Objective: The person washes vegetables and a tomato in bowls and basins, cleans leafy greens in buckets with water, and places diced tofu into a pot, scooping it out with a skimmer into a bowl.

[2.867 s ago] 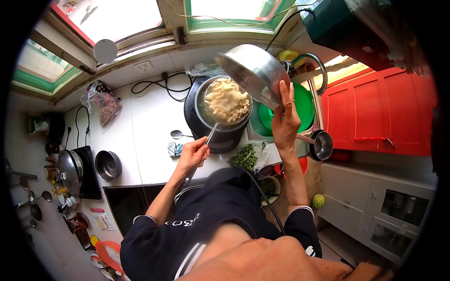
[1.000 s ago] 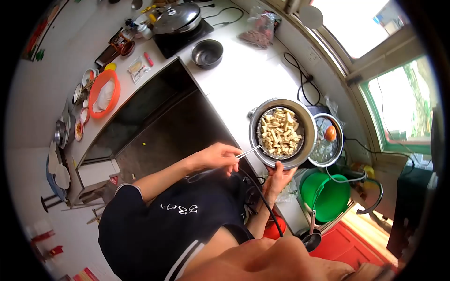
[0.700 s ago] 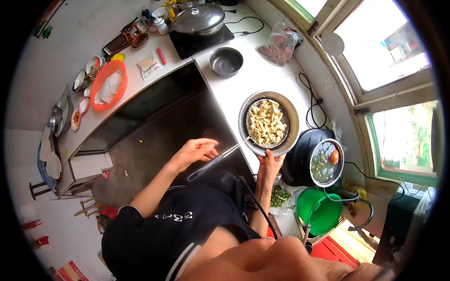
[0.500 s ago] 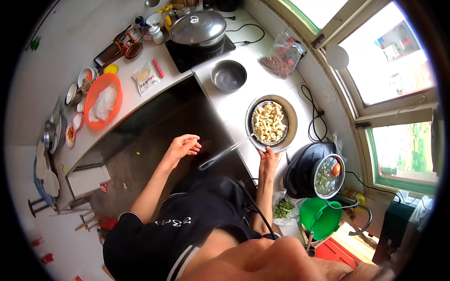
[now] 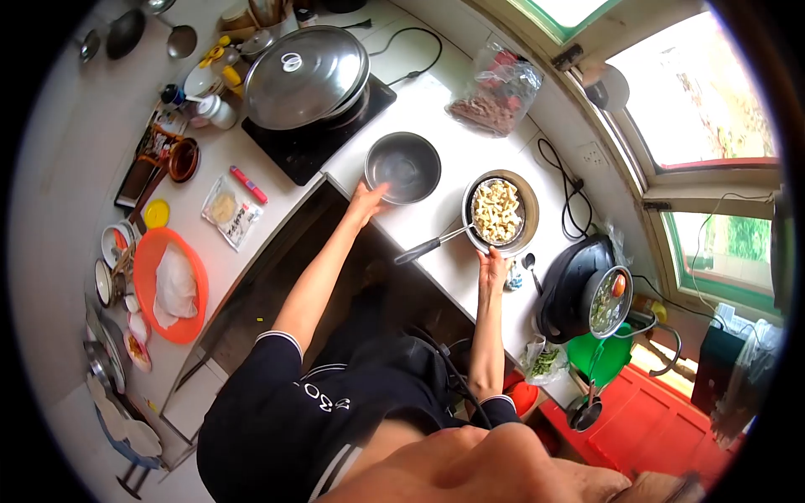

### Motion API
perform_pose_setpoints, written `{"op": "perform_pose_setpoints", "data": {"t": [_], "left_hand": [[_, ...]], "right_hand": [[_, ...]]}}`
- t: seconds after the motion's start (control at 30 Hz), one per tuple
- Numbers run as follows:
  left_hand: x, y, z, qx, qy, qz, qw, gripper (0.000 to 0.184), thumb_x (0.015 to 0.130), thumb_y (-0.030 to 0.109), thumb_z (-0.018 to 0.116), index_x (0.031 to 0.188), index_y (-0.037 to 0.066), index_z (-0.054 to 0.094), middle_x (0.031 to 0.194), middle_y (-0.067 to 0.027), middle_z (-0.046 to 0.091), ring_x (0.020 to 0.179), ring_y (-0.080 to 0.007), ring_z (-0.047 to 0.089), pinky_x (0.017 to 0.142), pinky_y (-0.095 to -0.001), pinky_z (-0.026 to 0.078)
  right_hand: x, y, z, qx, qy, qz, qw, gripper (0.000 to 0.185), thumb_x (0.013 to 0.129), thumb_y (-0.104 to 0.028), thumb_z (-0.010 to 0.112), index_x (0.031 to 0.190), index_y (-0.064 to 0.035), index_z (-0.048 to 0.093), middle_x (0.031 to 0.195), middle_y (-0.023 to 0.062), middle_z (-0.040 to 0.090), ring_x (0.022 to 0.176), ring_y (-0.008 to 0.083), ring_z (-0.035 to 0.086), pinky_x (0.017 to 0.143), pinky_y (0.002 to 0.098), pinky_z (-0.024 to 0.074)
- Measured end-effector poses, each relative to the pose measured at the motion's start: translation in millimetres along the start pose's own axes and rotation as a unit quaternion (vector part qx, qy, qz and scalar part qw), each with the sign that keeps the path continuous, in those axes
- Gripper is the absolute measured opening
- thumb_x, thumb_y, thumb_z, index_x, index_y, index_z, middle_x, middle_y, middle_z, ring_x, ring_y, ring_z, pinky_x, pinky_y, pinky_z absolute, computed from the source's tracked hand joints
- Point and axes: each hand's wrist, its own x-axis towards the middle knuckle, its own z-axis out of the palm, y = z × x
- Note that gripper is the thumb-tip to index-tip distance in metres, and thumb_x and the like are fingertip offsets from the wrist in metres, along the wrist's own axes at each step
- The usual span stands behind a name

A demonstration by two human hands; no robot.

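Observation:
My left hand [image 5: 367,201] is at the near left rim of a dark metal bowl [image 5: 402,168] on the white counter, its fingers blurred at the edge. My right hand [image 5: 492,267] holds the near rim of a larger steel bowl [image 5: 530,226]. Inside that bowl rests a strainer [image 5: 433,244] full of pale yellow chopped pieces [image 5: 496,211]; its dark handle sticks out to the left over the counter's edge, untouched by either hand.
A lidded wok [image 5: 307,77] stands on a black cooktop [image 5: 302,159]. Bagged meat [image 5: 495,96] lies near the window. An orange basin [image 5: 169,285] is on the left counter. Right are a black cooker [image 5: 574,289], a pot with an egg [image 5: 607,303] and a green basin [image 5: 605,356].
My left hand let go of the strainer handle and moved to the dark bowl. The steel bowl and strainer, earlier held up near the cooker, are now lower at the counter in my right hand.

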Motion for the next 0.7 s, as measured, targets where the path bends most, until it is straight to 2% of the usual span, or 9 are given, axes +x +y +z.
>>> {"op": "perform_pose_setpoints", "data": {"t": [0.2,0.27,0.33,0.4,0.43,0.47,0.53,0.6,0.7], "left_hand": [[0,10,0,0.092,-0.014,0.087,0.992,0.04,0.088,0.007,0.058,0.127,0.001,0.05,0.111,-0.0101,0.062,0.094,-0.0198,0.066,0.072,-0.0365,0.06],[-51,65,40,0.05,-0.033,0.121,0.991,0.039,0.089,0.004,0.06,0.126,-0.002,0.051,0.111,-0.0082,0.062,0.096,-0.016,0.064,0.078,-0.0289,0.057],[-91,106,77,0.077,-0.062,0.23,0.968,0.04,0.089,0.002,0.061,0.128,-0.003,0.051,0.111,-0.0065,0.062,0.095,-0.0144,0.063,0.077,-0.0256,0.055],[-124,134,106,0.073,-0.103,0.258,0.958,0.041,0.09,0.001,0.062,0.129,-0.001,0.051,0.114,-0.0059,0.062,0.099,-0.0133,0.062,0.081,-0.0248,0.053],[-142,147,116,0.085,-0.126,0.232,0.961,0.044,0.09,0.0,0.061,0.133,0.0,0.049,0.118,-0.0069,0.061,0.106,-0.0128,0.059,0.088,-0.0252,0.05],[-158,155,129,0.077,-0.149,0.236,0.957,0.048,0.089,0.0,0.061,0.135,0.001,0.046,0.12,-0.0074,0.06,0.108,-0.0131,0.058,0.091,-0.0258,0.048],[-186,166,154,0.053,-0.202,0.253,0.945,0.055,0.088,-0.001,0.062,0.139,0.003,0.042,0.124,-0.0082,0.058,0.112,-0.0144,0.057,0.094,-0.027,0.047],[-210,172,178,0.062,-0.239,0.247,0.937,0.058,0.087,-0.001,0.063,0.141,0.003,0.04,0.128,-0.0089,0.056,0.116,-0.016,0.055,0.098,-0.0286,0.045],[-231,168,212,0.088,-0.292,0.239,0.922,0.061,0.087,0.0,0.064,0.142,0.003,0.038,0.133,-0.0103,0.053,0.122,-0.0185,0.052,0.105,-0.0315,0.041]], "right_hand": [[-11,-8,23,-0.064,0.025,-0.021,0.997,0.067,0.087,0.012,0.054,0.144,-0.0142,0.031,0.123,0.0146,0.056,0.093,0.0282,0.067,0.068,0.0419,0.0652],[-6,-9,16,-0.102,0.008,-0.015,0.995,0.057,0.089,0.01,0.054,0.139,-0.0092,0.034,0.119,0.0143,0.058,0.09,0.0258,0.068,0.068,0.0404,0.0653],[-2,-9,13,-0.146,0.025,0.004,0.989,0.041,0.095,0.001,0.055,0.133,-0.0031,0.039,0.114,0.0154,0.06,0.091,0.0257,0.068,0.073,0.0417,0.0651],[-6,-17,11,-0.091,0.003,0.062,0.994,0.036,0.098,-0.005,0.055,0.131,0.0008,0.039,0.112,0.016,0.06,0.091,0.0286,0.068,0.078,0.0444,0.0641],[-14,-27,16,-0.079,-0.009,0.101,0.992,0.052,0.096,-0.004,0.056,0.136,0.0099,0.028,0.126,0.0219,0.05,0.103,0.0318,0.063,0.083,0.0435,0.0614],[-36,-48,34,-0.112,-0.028,0.114,0.987,0.057,0.096,-0.003,0.055,0.14,0.0107,0.021,0.125,0.0259,0.051,0.097,0.0359,0.067,0.084,0.0425,0.0613],[-58,-68,32,-0.163,-0.003,0.135,0.977,0.058,0.095,-0.003,0.055,0.142,0.0107,0.022,0.123,0.0272,0.053,0.092,0.0375,0.068,0.083,0.0422,0.0613],[-99,-105,50,-0.22,-0.017,0.092,0.971,0.05,0.094,-0.007,0.058,0.137,0.0084,0.037,0.113,0.0218,0.063,0.093,0.0334,0.07,0.078,0.0375,0.0606],[-142,-137,30,-0.19,-0.003,0.053,0.98,0.051,0.094,-0.009,0.06,0.137,0.0074,0.038,0.111,0.0211,0.065,0.092,0.0308,0.07,0.078,0.0362,0.06]]}}
